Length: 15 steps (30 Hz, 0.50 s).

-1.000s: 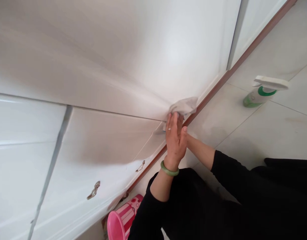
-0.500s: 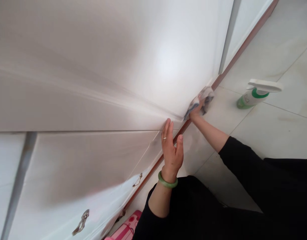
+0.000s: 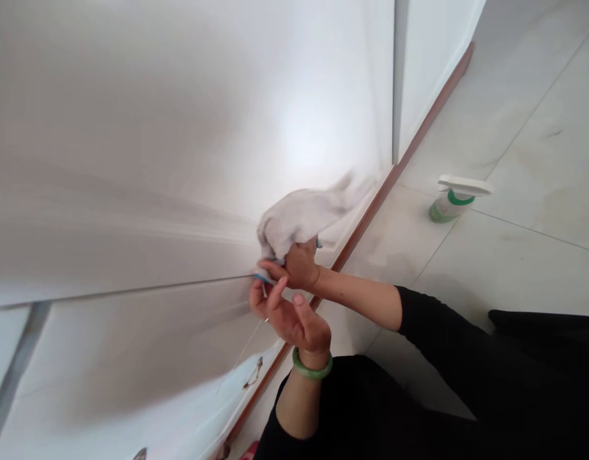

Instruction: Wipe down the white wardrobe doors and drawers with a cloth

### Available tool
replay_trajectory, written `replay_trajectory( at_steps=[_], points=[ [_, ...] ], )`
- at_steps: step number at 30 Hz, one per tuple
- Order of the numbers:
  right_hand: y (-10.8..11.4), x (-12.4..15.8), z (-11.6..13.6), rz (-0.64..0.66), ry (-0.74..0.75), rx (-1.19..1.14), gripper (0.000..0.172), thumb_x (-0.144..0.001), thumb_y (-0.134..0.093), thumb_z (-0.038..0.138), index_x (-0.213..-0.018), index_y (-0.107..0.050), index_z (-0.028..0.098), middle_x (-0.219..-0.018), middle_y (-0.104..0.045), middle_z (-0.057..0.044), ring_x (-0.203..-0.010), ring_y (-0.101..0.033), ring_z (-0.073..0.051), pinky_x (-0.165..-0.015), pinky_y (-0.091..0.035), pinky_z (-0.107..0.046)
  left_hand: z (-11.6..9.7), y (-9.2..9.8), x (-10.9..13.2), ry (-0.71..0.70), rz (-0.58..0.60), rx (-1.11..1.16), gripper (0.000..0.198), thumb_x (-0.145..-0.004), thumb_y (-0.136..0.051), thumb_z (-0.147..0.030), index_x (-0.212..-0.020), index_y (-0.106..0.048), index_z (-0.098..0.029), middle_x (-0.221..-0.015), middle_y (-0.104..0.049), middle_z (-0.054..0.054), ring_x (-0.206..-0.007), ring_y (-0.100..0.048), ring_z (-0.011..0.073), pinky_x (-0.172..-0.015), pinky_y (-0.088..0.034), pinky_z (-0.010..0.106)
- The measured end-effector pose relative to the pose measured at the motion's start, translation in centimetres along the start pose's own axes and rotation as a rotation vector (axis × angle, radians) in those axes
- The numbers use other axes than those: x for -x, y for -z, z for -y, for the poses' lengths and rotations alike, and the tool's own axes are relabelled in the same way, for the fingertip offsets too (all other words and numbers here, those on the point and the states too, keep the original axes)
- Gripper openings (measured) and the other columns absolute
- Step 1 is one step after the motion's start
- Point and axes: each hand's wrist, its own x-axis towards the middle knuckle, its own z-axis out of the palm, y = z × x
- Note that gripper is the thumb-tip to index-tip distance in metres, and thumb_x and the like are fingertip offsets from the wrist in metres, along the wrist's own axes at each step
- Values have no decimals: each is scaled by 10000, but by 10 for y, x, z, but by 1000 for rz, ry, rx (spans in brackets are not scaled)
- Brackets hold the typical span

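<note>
A greyish-white cloth [image 3: 299, 214] with a blue edge is gripped by my right hand [image 3: 301, 265] in front of the white cabinet door [image 3: 179, 128]. Its far end hangs loose and looks smeared by motion. Just below, my left hand [image 3: 292, 319] has its fingers apart and slightly curled, the fingertips close to the cloth's blue edge; whether they touch it I cannot tell. A green bangle [image 3: 312, 365] circles the left wrist. Part of my right hand is hidden under the cloth.
A spray bottle [image 3: 455, 199] with a white head and green liquid stands on the tiled floor [image 3: 529, 268] to the right. Reddish-brown trim [image 3: 371, 214] runs along the cabinet's base. A metal handle [image 3: 253, 374] sits on the lower left door.
My right hand has lifted the cloth from the base trim and brought it left, up beside my left hand. My left hand has shifted left and its fingers have curled. The view has shifted.
</note>
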Motion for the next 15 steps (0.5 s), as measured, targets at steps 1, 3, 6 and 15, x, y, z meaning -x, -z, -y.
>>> replay_trajectory(
  at_steps=[1, 3, 6, 15],
  points=[
    [11, -6, 13, 2, -2, 18, 726, -840, -570, 975, -1110, -797, 340, -1244, -759, -71, -1440, -575, -417, -1323, -399, -654, 0, -1, -1, -18, -28, -7, 365, -1049, -569, -319, -1378, -688, -216, -1701, -461, 126, -1664, -381, 325, -1392, -316, 567],
    [47, -29, 30, 2, 51, 66, 748, -840, -569, 989, -1092, -808, 326, -1172, -766, -63, -1393, -610, -389, -1297, -451, -583, 0, -2, -2, -78, -3, 8, 389, -1031, -576, -280, -1406, -667, -233, -1754, -401, 107, -1698, -311, 321, -1407, -285, 566],
    [107, -74, 32, -105, 178, 149, 836, -877, -530, 983, -1307, -766, 307, -1321, -718, -65, -1471, -521, -394, -1358, -350, -594, 1, -3, -2, -147, 94, 36, 421, -1032, -558, -224, -1445, -638, -249, -1804, -344, 92, -1718, -272, 313, -1408, -281, 581],
    [112, -99, -127, -558, -175, -190, 901, -1041, -187, 836, -1720, -356, 268, -1668, -428, -99, -1734, 3, -376, -1423, 31, -622, -5, -5, -4, -111, 179, 91, 414, -1080, -528, -178, -1478, -626, -237, -1786, -400, 119, -1698, -336, 280, -1391, -331, 542]
  ],
)
